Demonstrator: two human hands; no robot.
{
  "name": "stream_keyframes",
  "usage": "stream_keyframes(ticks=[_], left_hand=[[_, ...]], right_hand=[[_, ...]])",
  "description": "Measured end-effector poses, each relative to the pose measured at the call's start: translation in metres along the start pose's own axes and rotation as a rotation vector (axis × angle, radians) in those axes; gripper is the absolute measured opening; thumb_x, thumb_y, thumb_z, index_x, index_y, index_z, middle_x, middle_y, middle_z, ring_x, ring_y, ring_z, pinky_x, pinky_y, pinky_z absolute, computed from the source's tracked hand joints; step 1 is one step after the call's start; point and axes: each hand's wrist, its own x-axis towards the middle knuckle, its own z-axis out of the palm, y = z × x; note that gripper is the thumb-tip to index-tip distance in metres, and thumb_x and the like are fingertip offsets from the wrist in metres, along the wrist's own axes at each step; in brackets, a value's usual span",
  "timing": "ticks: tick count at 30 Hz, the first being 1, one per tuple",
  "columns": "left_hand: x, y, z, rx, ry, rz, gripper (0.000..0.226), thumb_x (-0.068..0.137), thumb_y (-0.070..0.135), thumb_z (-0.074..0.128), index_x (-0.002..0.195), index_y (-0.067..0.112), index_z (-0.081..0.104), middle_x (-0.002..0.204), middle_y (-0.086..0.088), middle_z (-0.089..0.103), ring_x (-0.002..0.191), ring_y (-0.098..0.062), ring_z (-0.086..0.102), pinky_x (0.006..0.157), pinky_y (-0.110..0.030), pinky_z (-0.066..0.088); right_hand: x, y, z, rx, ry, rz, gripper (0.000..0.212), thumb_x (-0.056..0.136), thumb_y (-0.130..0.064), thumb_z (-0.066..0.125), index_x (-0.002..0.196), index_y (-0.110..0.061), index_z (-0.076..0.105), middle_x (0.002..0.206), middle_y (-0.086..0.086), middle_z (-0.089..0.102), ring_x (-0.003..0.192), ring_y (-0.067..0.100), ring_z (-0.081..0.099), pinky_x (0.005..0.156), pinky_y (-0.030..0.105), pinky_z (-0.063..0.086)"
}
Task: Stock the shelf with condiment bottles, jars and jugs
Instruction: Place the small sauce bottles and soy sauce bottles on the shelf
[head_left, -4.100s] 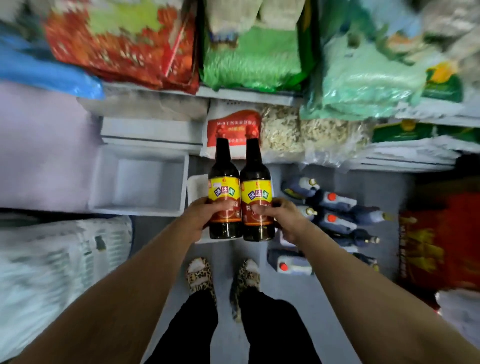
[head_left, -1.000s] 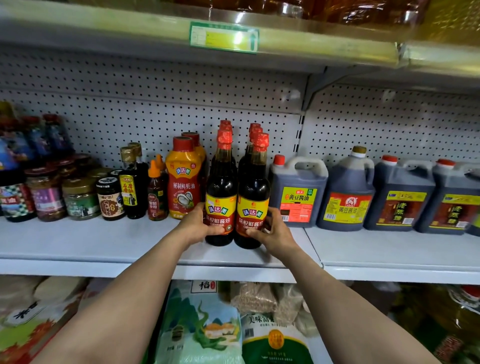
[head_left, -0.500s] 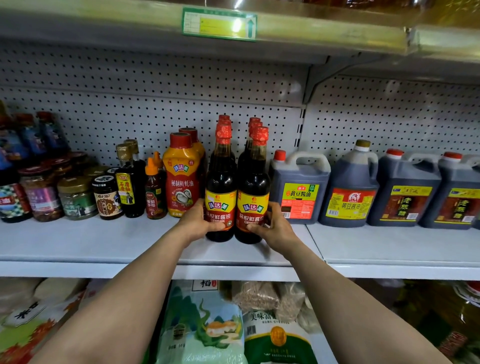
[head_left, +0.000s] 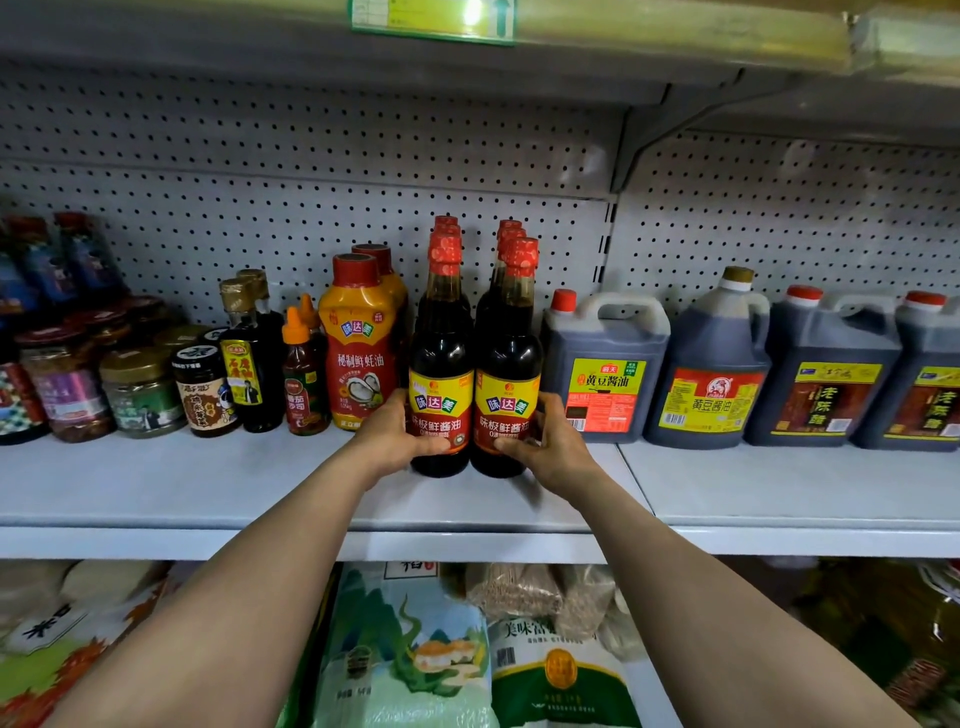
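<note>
While the two dark glass soy sauce bottles stand side by side on the grey metal shelf (head_left: 218, 483), each one is held by one hand. The left bottle with red cap and yellow-red label (head_left: 441, 384) is gripped low on its body by the left hand (head_left: 397, 434), whose fingers curl around the label. The right bottle of the same kind (head_left: 508, 389) is gripped in the same way by the right hand (head_left: 553, 441). Both bottles are upright and their sides touch each other. I judge that their bases rest on the shelf, in front of more red-capped bottles of the same kind, so that the rows grow toward the front edge. The low grip probably keeps the tall bottles steady while they are pushed back.

Just beside them on the left stands an orange plastic oyster sauce bottle (head_left: 358, 343), and further left are small dark bottles and glass jars with round lids (head_left: 140, 395). On the right stands a dark plastic jug with handle and yellow label (head_left: 605, 364), then three more dark jugs. Like goods stand together, so these two bottles fit between them. Below the shelf lie printed bags of dry food (head_left: 410, 660).
</note>
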Motion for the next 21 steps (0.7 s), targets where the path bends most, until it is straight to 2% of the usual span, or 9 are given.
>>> stream_keyframes(ticks=[5, 11, 21], left_hand=[[0.007, 0.001, 0.003, -0.005, 0.014, -0.007, 0.081, 0.074, 0.017, 0.084, 0.139, 0.023, 0.038, 0.137, -0.002, 0.054, 0.125, -0.023, 0.051, 0.102, -0.050, 0.046], [0.015, 0.000, 0.005, -0.001, 0.027, -0.010, 0.081, 0.074, 0.018, 0.084, 0.140, 0.023, 0.038, 0.137, -0.003, 0.054, 0.126, -0.024, 0.051, 0.102, -0.050, 0.046], [0.034, -0.003, 0.006, -0.008, 0.046, -0.002, 0.081, 0.073, 0.021, 0.085, 0.141, 0.024, 0.040, 0.137, -0.002, 0.055, 0.126, -0.024, 0.051, 0.103, -0.051, 0.046]], right_hand=[[0.006, 0.000, 0.003, -0.023, 0.033, -0.002, 0.070, 0.081, -0.016, 0.080, 0.136, -0.019, 0.036, 0.122, -0.004, 0.060, 0.117, 0.019, 0.059, 0.102, 0.039, 0.049], [0.013, 0.001, 0.005, -0.054, 0.058, 0.003, 0.071, 0.082, -0.015, 0.080, 0.138, -0.017, 0.035, 0.131, 0.004, 0.060, 0.122, 0.023, 0.057, 0.105, 0.046, 0.048], [0.030, 0.006, 0.009, -0.098, 0.116, -0.002, 0.072, 0.081, -0.020, 0.081, 0.140, -0.019, 0.039, 0.133, 0.002, 0.060, 0.123, 0.023, 0.057, 0.103, 0.042, 0.048]])
